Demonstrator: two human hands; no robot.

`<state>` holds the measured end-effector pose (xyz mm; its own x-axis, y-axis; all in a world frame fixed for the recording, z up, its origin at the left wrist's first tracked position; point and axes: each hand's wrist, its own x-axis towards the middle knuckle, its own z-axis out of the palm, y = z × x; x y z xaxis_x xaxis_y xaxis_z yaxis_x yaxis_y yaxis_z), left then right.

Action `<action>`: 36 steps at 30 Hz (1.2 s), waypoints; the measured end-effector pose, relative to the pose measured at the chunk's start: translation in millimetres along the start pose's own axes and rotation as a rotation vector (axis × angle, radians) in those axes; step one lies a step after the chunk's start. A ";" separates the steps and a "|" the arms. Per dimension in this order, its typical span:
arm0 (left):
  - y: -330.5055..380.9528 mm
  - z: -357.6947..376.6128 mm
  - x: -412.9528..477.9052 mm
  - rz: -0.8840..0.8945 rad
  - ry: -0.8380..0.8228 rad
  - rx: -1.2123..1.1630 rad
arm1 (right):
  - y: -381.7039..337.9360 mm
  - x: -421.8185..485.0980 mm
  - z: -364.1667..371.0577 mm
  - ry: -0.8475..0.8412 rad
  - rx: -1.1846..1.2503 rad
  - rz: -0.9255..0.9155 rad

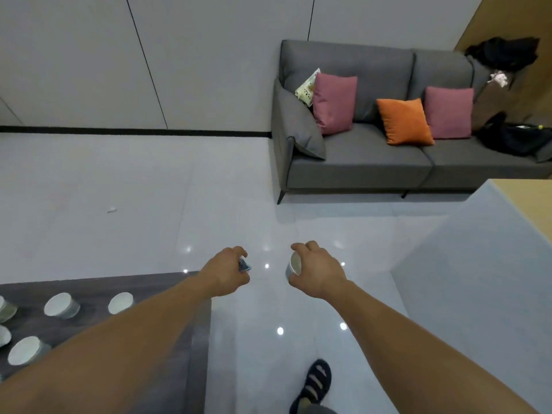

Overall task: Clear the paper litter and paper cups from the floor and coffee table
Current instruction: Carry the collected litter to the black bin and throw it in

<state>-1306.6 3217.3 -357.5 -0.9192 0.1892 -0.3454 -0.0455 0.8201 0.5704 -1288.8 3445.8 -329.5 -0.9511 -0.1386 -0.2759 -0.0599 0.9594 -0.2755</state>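
**While Cups Wait on the Table, Both Hands Hold Litter**

As I watch the head camera from my remote desk, the person's left hand (227, 271) is out over the glossy pale tiled floor (134, 180). Its fingers are curled tight round a small crumpled blue-and-white piece of paper (244, 265). Just to the right, and apart from it, the right hand (316, 270) grips a white paper cup (294, 265), fingers and thumb wrapped round its wall and its open mouth turned toward the left hand. Both are held above the floor, past the far right corner of the dark grey wood-grain coffee table (92, 289) at near left. On that table are other white paper cups (61, 304), some cut off by the left edge; I cannot tell whether they stand upright or lie tipped. One small white scrap (111, 209) lies on the floor at far left, well apart from everything. At far right a grey fabric sofa (373, 156) stands against the wall, with an orange square cushion (404, 122) between two pink cushions (334, 104). Near centre, a foot in a dark strapped sandal (316, 380) is on the tiles.
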 end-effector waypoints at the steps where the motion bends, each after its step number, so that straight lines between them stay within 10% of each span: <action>1: 2.7 -8.8 20.4 -0.015 0.021 -0.003 | 4.5 26.4 -9.3 0.000 -0.003 -0.020; 11: -1.0 -97.3 155.5 -0.272 0.267 -0.125 | -12.0 253.9 -95.2 -0.039 -0.135 -0.345; 36: -242.3 -425.8 496.2 -0.672 0.521 -0.263 | -328.9 806.3 -132.6 -0.238 -0.262 -0.806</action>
<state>-1918.3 2882.6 -349.7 -0.7242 -0.6095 -0.3226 -0.6689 0.5068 0.5438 -2076.1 3051.0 -339.2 -0.5030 -0.8173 -0.2810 -0.7812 0.5690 -0.2568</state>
